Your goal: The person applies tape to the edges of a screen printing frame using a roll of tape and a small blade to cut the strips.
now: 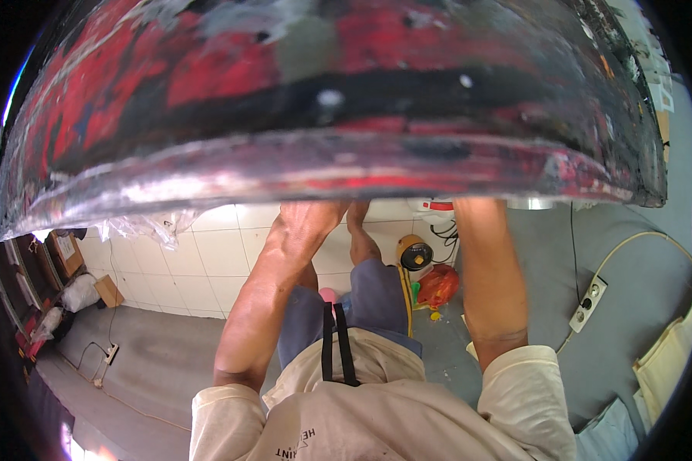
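A paint-smeared board (346, 173), red, black and grey with a worn edge, fills the upper part of the head view close to the camera. Both my forearms reach up to it and pass out of sight behind its edge. My left forearm (257, 296) slants inward, and my right forearm (492, 276) runs nearly straight up. My two hands are hidden by the board, so what they touch or hold does not show. Crumpled clear plastic (150, 228) hangs below the board's edge on the left.
On the floor to the right lie a power strip (590, 302) with its cable, a red plastic bag (438, 286) and a round yellow-and-black object (415, 252). Pale folded sheets (673, 361) stand at far right. Boxes (68, 253) and white bags (79, 293) line the left.
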`<act>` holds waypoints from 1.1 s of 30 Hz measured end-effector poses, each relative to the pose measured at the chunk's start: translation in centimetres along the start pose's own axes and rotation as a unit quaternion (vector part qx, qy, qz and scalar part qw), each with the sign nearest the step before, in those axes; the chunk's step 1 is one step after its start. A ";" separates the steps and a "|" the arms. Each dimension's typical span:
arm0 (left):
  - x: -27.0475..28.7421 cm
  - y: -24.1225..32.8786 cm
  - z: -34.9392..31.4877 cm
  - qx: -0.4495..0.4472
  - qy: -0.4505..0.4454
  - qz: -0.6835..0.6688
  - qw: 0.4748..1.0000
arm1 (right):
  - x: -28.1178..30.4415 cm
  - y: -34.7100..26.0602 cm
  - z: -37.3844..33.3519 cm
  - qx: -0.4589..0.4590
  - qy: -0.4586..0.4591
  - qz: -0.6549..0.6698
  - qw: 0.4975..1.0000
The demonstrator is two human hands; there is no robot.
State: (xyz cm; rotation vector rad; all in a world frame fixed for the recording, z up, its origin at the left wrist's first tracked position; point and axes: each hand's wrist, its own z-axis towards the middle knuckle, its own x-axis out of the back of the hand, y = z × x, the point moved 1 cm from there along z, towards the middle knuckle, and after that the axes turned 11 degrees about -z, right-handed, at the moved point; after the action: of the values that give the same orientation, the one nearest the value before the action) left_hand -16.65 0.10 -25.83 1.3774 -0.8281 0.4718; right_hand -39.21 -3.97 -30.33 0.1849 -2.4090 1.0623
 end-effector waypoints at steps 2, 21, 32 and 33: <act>-0.3 -0.5 -0.4 0.005 -0.005 -0.005 1.000 | -0.6 -0.3 -0.3 -0.004 -0.005 -0.009 1.000; 0.0 -0.2 0.7 0.022 -0.114 0.011 0.993 | -2.3 -1.0 -0.9 -0.019 0.002 -0.039 0.999; -0.7 -1.1 1.1 -0.061 -0.022 -0.022 0.998 | -2.8 -1.7 -0.8 -0.013 0.010 -0.030 0.999; -0.7 -1.1 1.2 -0.081 -0.009 -0.018 0.997 | -2.9 -1.8 -0.8 -0.012 0.009 -0.028 0.999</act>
State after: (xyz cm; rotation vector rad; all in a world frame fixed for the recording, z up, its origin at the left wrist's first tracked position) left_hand -16.58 -1.10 -27.07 1.2464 -0.8372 0.3576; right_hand -35.87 -4.88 -30.12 0.2326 -2.3846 1.0043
